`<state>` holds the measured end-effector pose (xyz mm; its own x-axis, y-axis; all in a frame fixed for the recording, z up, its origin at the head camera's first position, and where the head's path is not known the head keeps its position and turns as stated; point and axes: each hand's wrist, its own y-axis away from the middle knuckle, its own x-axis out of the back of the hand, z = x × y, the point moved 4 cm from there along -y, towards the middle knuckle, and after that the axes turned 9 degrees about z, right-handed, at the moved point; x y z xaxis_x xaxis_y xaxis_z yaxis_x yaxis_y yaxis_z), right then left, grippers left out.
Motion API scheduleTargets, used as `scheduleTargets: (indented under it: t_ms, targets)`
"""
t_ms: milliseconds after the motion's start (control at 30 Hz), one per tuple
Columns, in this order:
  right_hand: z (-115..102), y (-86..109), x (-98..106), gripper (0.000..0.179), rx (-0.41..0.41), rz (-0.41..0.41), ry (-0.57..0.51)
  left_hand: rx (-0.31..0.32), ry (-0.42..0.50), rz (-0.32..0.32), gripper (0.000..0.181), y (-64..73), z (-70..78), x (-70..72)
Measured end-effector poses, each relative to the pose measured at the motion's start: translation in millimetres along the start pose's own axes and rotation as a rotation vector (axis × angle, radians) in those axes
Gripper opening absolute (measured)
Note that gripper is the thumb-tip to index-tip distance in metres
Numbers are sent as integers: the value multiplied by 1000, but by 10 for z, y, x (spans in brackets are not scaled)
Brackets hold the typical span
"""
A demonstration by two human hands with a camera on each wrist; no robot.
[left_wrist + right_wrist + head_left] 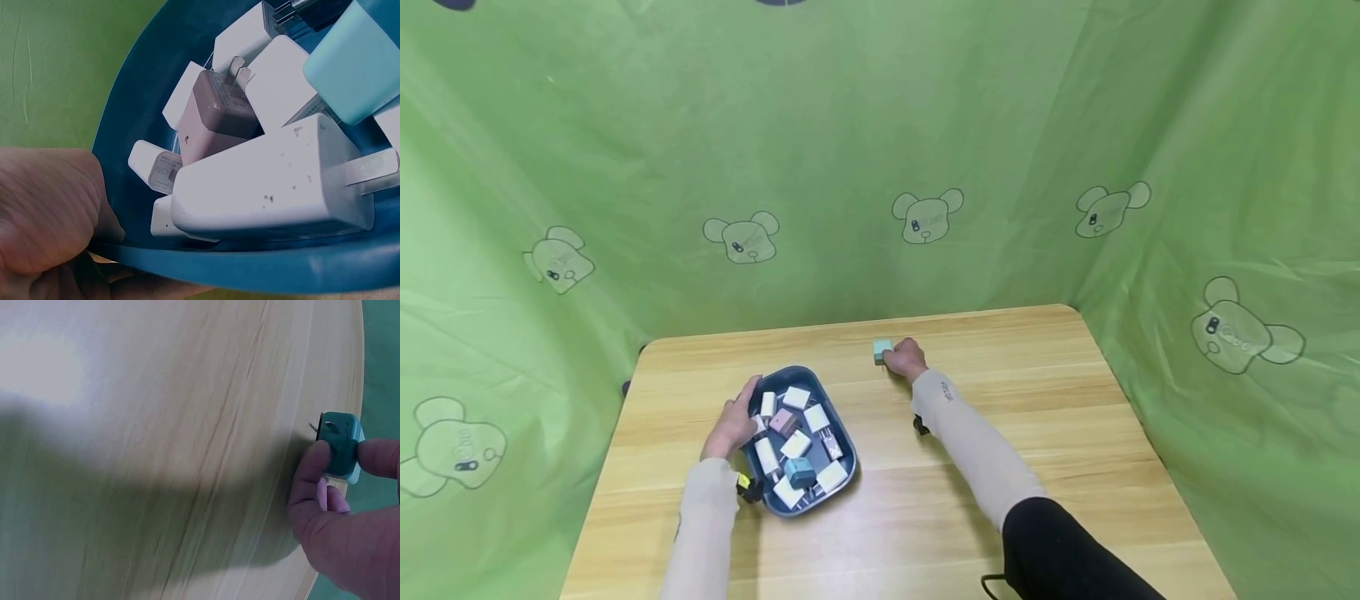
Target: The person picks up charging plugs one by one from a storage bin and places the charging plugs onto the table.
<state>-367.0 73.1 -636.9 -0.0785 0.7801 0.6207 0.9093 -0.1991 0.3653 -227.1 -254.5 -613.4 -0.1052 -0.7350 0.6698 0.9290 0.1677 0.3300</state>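
My left hand (730, 427) grips the left rim of a dark blue plastic basin (281, 269), its thumb over the edge and fingers outside. Inside lie several white charger plugs (256, 181), a pinkish charger (215, 119) and a teal charger (800, 472), jumbled with metal prongs showing. Toward the back of the table, my right hand (906, 358) pinches a mint-green charger (340, 447) between thumb and fingers. A prong of that charger sticks out in the right wrist view.
The wooden table (917, 508) has a rounded back edge just beyond the right hand. Green curtains (850, 125) with mouse-head prints hang behind and at both sides. A thin black cable (988, 583) curls beside the right sleeve.
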Motion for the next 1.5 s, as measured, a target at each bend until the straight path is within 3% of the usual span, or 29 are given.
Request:
scheduleTargets:
  t_ms: [300, 533, 967, 1267, 1500]
  targets:
    - [11, 35, 78, 23, -24, 23, -69, -6, -2, 0, 90, -12, 4, -15]
    - [-92, 117, 184, 45, 18, 65, -152, -9, -1, -6, 91, -2, 10, -4]
    - [-333, 217, 277, 53, 144, 164, -241, -13, -37, 1, 90, -2, 2, 2]
    - [-722, 592, 186, 53, 287, 102, -311, -4, -36, 0, 90, -8, -11, 5]
    - [-982, 1052, 35, 46, 456, 48, -239, -5, -34, -7, 89, -16, -10, 6]
